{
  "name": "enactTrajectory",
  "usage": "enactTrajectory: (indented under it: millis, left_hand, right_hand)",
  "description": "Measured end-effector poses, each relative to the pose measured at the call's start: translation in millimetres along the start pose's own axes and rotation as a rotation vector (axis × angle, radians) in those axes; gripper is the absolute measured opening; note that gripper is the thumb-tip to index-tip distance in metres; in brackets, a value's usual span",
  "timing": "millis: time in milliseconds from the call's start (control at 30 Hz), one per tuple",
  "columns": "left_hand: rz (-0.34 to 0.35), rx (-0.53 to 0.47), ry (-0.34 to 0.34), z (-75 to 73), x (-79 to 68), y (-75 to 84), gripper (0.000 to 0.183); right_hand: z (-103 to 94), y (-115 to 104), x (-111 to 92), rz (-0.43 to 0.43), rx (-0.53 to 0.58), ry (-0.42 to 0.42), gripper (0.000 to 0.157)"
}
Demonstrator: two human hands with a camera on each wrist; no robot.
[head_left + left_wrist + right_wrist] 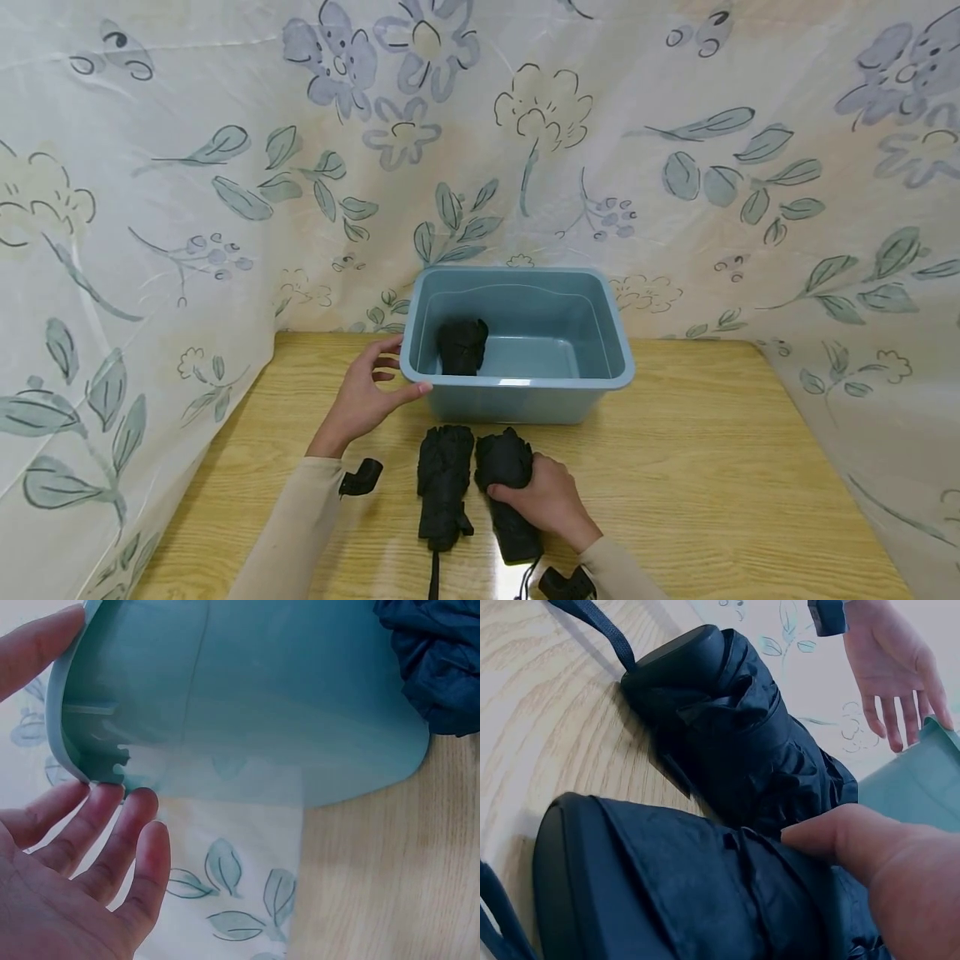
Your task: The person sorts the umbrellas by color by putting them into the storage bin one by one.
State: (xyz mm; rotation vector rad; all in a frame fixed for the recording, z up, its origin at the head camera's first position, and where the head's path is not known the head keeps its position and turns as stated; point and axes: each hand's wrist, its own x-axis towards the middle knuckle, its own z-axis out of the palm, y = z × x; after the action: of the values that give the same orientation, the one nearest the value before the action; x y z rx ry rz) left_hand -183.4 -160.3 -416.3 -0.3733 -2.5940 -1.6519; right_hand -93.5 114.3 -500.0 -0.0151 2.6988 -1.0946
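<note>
My left hand [367, 392] holds the front left corner of a blue plastic bin [517, 404], with the thumb at the front rim and the fingers along the left side. In the left wrist view the fingertips meet the bin's rim [54, 712]. Around the middle of a black folded umbrella [513, 529] my right hand [551, 496] has its grip, the thumb [832, 832] across the fabric. A second black folded umbrella [444, 483] lies just left of it, strap toward me. Inside the bin, at its left, is another black bundle [461, 346], partly hidden by the front wall.
The wooden table [712, 467] extends to both sides of the bin. A floral cloth [525, 167] hangs behind the table and along its left and right sides. Small black devices [362, 477] are worn at both wrists.
</note>
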Motion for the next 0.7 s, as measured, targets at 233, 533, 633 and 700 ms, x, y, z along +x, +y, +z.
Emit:
enactTrajectory:
  millis: [233,533,633,700]
  left_hand:
    - [0.011,0.000,0.003,0.1,1.1,-5.6,0.078]
    - [0.009,0.006,0.006,-0.2,-0.7,-4.9,0.078]
    - [0.014,0.007,0.007,0.3,-0.7,-5.9,0.078]
    - [0.018,0.007,0.007,0.9,-0.7,-6.7,0.079]
  right_hand:
    - [-3.6,2,-5,-0.002,0.029,0.052,0.074]
    - [-26.9,-18,-26,-0.065,0.109,0.139,0.059]
    - [-38.7,-29,-35,-0.091,0.126,0.167,0.055]
    - [-47.0,-36,-39,-0.119,0.149,0.188,0.054]
